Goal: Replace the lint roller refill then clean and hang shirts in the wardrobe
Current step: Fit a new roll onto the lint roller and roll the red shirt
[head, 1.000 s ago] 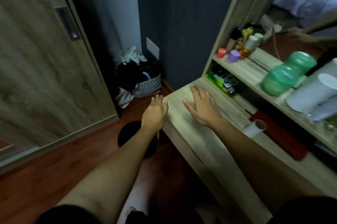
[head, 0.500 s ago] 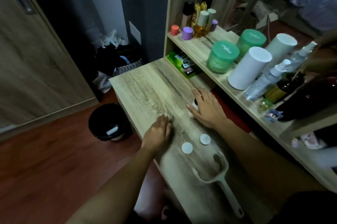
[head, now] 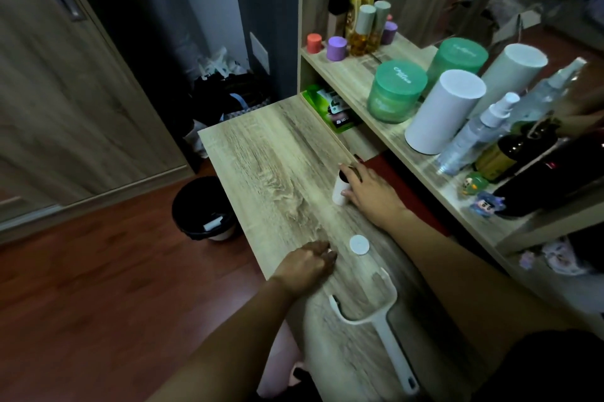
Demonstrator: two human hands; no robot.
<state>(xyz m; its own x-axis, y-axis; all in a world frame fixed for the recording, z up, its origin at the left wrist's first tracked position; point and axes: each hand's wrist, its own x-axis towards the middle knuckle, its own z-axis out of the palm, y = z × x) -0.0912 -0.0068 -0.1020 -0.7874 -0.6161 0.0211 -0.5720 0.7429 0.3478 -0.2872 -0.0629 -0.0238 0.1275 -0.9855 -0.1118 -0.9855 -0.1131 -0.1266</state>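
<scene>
One refill (head: 339, 189) is found upright on the desk (head: 261, 153), near its back edge, with the dark hollow core turned upward. It is gripped by the right hand (head: 369, 194), whose thumb and fingers are curled round its side. The frame (head: 366, 316) of the lint roller is laid flat on the desk nearer the person, its cradle empty and its handle directed toward the body. A round white cap (head: 359, 244) is seen between refill and frame, apart from both. The left hand (head: 305, 267) is set on the desk just beside the cap, fingers curled together. A white speck is noted at its fingertips, but whether anything is pinched cannot be told. A bin (head: 202, 205) is stood on the floor by the desk, with a white object inside. The step in hand is judged to be the refitting of the roller; no shirt is in view. For the next move, the refill would need to be brought to the frame, aligned with the cradle and seated squarely.
</scene>
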